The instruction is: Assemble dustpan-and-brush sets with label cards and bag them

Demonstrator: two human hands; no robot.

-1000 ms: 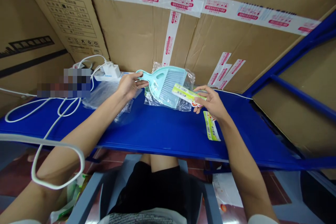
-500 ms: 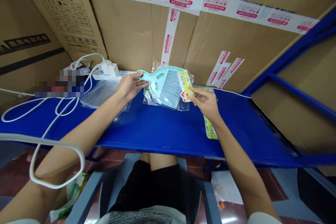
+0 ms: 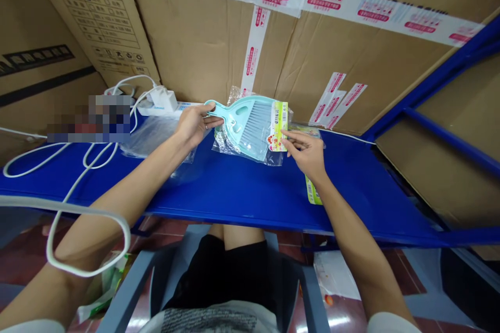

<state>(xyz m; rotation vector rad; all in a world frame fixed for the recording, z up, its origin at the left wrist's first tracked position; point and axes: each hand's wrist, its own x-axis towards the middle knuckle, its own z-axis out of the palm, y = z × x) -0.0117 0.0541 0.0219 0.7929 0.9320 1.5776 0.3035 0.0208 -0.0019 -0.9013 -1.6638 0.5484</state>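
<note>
My left hand (image 3: 195,124) grips the handle of a light-blue dustpan (image 3: 230,113), which is tilted up above the blue table. A small brush with grey-blue bristles (image 3: 255,127) lies in the pan. At the pan's right side my right hand (image 3: 305,152) pinches the edge of a yellow-green and white label card (image 3: 278,127) with cartoon figures. The card lies against the bristle end. Crinkled clear plastic (image 3: 225,144) shows behind and below the dustpan. Partly hidden by my right wrist, another yellow-green card (image 3: 312,192) lies on the table.
Clear plastic bags (image 3: 146,138) lie on the blue table (image 3: 234,195) at the left. Behind them are a white power strip (image 3: 183,108) and looping white cables (image 3: 91,213). Taped cardboard (image 3: 203,47) walls the back; a blue metal frame (image 3: 449,140) stands at the right.
The label card has turned a little more upright and faces me more squarely, still in my right hand. My left hand keeps its hold on the dustpan handle. The view has shifted slightly.
</note>
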